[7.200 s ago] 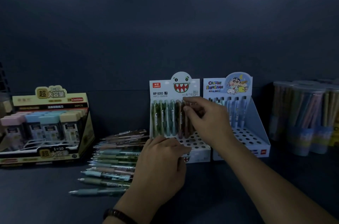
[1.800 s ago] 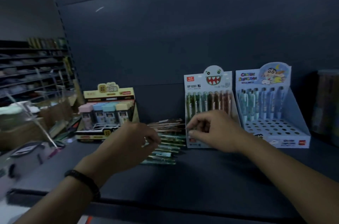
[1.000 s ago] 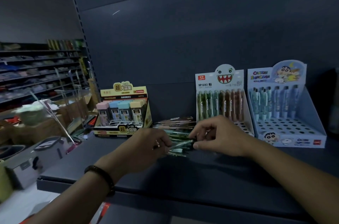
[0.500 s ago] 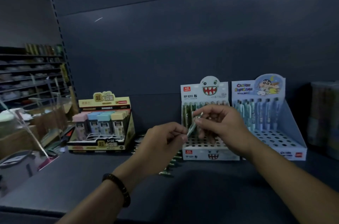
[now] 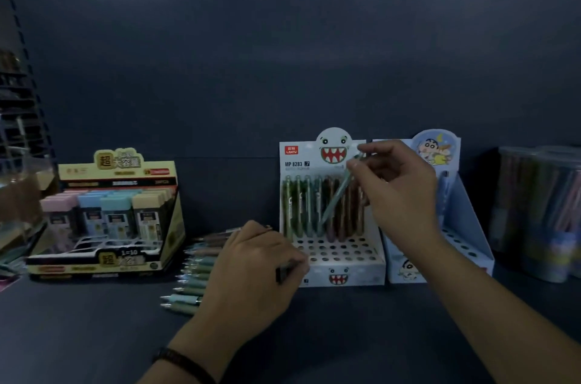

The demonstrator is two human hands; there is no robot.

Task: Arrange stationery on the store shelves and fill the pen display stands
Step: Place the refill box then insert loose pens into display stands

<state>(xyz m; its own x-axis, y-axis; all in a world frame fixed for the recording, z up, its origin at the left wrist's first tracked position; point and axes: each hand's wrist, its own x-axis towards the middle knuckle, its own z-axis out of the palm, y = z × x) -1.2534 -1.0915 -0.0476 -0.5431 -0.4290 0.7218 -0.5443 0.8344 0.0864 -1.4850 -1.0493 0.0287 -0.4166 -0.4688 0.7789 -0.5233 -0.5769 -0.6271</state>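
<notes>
Filling stand (image 5: 361,275): right fingers (image 5: 375,153) pinch pen (image 5: 338,195), tip near holes; next, seat upright. Left fingers (image 5: 294,257) curled over pile (image 5: 195,261), grip unclear.

The right hand (image 5: 399,195) pinched a pale green pen (image 5: 336,198), tilted with its tip down over the row of pens standing at the back of the monster-face stand (image 5: 361,276). The left hand (image 5: 254,270) lay curled over the loose pens (image 5: 195,276) on the dark shelf (image 5: 94,320); I couldn't tell whether it gripped one. A blue cartoon stand (image 5: 465,226) stood just beside the first, on its right.
</notes>
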